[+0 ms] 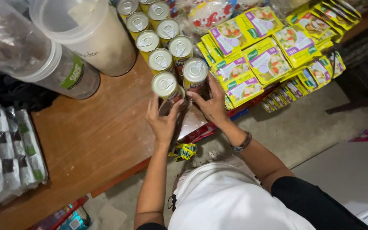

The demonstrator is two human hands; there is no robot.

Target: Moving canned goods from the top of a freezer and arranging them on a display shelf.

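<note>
While cans stand upright in double row, my left hand (163,123) wraps front-left pull-tab can (166,86), right hand (211,104) grips neighbouring can (195,73), wooden shelf (90,140) beneath.

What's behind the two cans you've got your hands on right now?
Behind the left hand can and the right hand can, a double row of pull-tab cans runs back along the wooden table. Only their lids show; the sides are covered.

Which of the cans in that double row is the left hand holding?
The left hand holds the nearest can in the left column, at the table's front edge; the others stand farther back.
</note>
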